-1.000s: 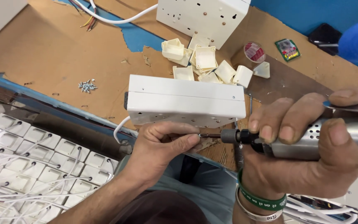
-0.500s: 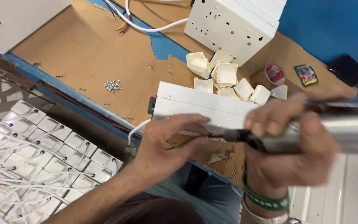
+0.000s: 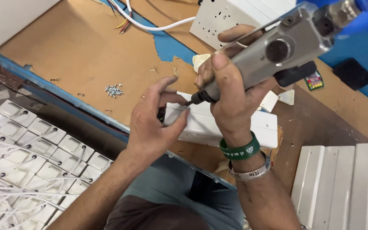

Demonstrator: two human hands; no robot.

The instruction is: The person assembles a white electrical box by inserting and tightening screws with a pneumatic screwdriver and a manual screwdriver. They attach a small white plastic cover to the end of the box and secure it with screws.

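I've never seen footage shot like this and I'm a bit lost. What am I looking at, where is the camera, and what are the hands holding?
The camera sits on a person's head and looks down, so you see their own two arms reaching out over a worn brown workbench.

The right hand grips a grey power screwdriver, tilted so its tip points down at the top edge of a flat white plastic box. The left hand steadies that box at its left end, fingers close to the tip.

Around it lie a small heap of screws, a bigger white box with a white cable at the back, and ribbed white panels at the lower right. Below the bench on the left is a stack of white boxes with wires.

The right wrist wears a green band.
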